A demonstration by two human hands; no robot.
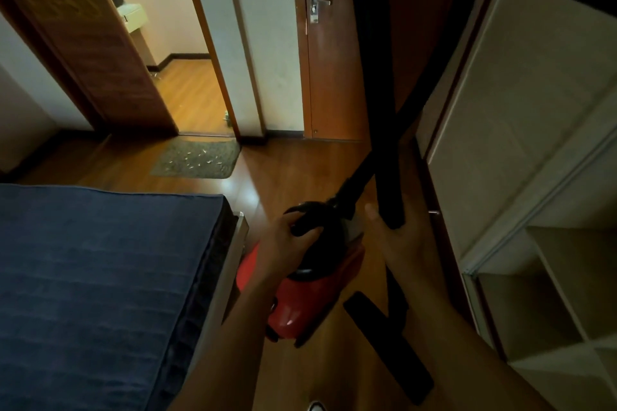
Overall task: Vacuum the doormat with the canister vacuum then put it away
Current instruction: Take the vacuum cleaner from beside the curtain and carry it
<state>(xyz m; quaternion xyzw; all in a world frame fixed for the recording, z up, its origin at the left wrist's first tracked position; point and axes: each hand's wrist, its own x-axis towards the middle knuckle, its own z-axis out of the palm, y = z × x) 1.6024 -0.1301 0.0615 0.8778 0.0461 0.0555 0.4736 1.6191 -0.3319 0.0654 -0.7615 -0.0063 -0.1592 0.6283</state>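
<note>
A red canister vacuum with a black top hangs above the wooden floor beside the bed. My left hand grips its black carry handle. My right hand holds the black wand, which rises steeply toward the top of the view. The black hose crosses the wand and runs up to the right. The black floor nozzle sits low under my right forearm. A grey doormat strewn with pale scraps lies on the floor in front of the open doorway, well ahead of both hands.
A bed with a dark blue cover fills the lower left. An open white wardrobe with shelves stands on the right. A closed wooden door is ahead, an open doorway to its left.
</note>
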